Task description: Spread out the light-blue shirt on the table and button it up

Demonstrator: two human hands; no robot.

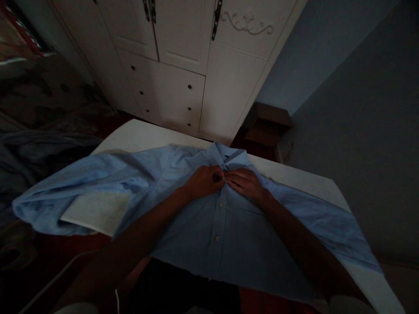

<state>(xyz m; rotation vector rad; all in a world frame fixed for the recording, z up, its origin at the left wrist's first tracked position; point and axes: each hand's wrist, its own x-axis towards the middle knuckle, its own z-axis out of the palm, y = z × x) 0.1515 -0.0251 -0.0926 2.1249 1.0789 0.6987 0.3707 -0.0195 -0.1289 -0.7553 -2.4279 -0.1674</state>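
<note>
A light blue button-up shirt (242,244) lies front side up, its collar (240,157) toward the far edge and its sleeves spread to both sides. My left hand (207,180) pinches the front placket just below the collar, thumb and forefinger forming a ring. Close against it, my right hand (245,182) grips the same spot from the other side, fingertips touching the left ones. Whatever button sits between the fingertips is hidden. Lower on the placket, two pale buttons (221,204) show. The left sleeve (81,174) in view is bunched and hangs over the edge.
Under the shirt is a white board or table (140,131). Beyond it stands a white wardrobe (176,43) with drawers and dark handles. A small brown shelf (270,122) is by the wall. Dark piled cloth (39,144) lies at left, and a white cord (62,270) runs at lower left.
</note>
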